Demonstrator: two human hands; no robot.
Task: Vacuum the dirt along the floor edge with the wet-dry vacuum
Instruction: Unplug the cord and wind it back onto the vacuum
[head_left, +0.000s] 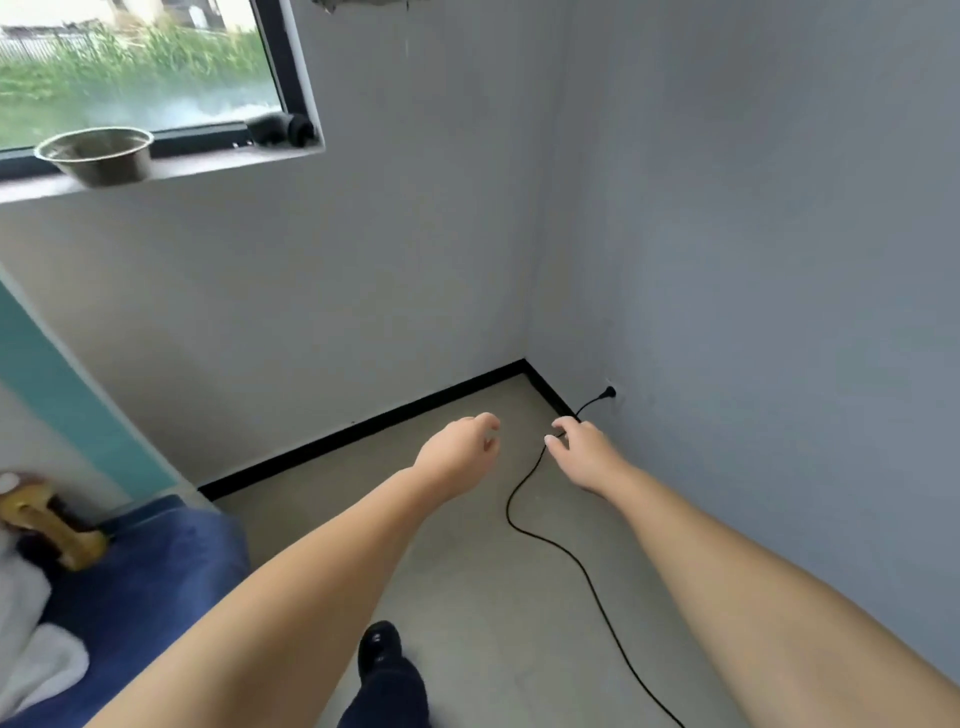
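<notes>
Vacuum itself isn't visible, only its black cord (571, 558) trailing from the wall plug (609, 393) across the floor. Right hand (584, 453) is nearer, over it; both it and the left hand (460, 453) hang loose, empty.

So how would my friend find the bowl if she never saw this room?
Look up at the window on the left wall. On its sill sits a round metal bowl, left of a black lump. It is the only shiny, open thing there.
</notes>
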